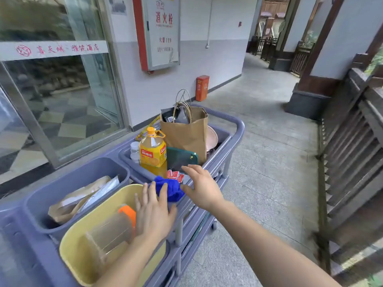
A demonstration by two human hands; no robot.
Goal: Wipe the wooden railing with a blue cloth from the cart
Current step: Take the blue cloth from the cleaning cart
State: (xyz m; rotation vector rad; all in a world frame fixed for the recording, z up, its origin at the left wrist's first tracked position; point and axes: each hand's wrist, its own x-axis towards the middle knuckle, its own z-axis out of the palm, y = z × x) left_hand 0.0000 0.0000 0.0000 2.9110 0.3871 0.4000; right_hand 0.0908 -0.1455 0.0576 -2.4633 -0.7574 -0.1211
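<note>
Both hands are spread open over the cart [238,129], holding nothing. The left grip [154,210] has its fingertips at the near edge of the blue cloth [167,188]; the right grip [202,186] hovers just beside it, on the far side. The cloth lies bunched between them on the cart's rim. Just beyond the right grip lie red sachets [175,175] and a bottle [153,150] (crowded spot). A hasty snatch could drag sachets along or drop the cloth to the floor. The railing [352,141] waits well off to the right.

A hotel's covered walkway: housekeeping cart [238,129], fire hydrant cabinet [159,32], glass doors [62,96], wooden railing [352,141].
</note>
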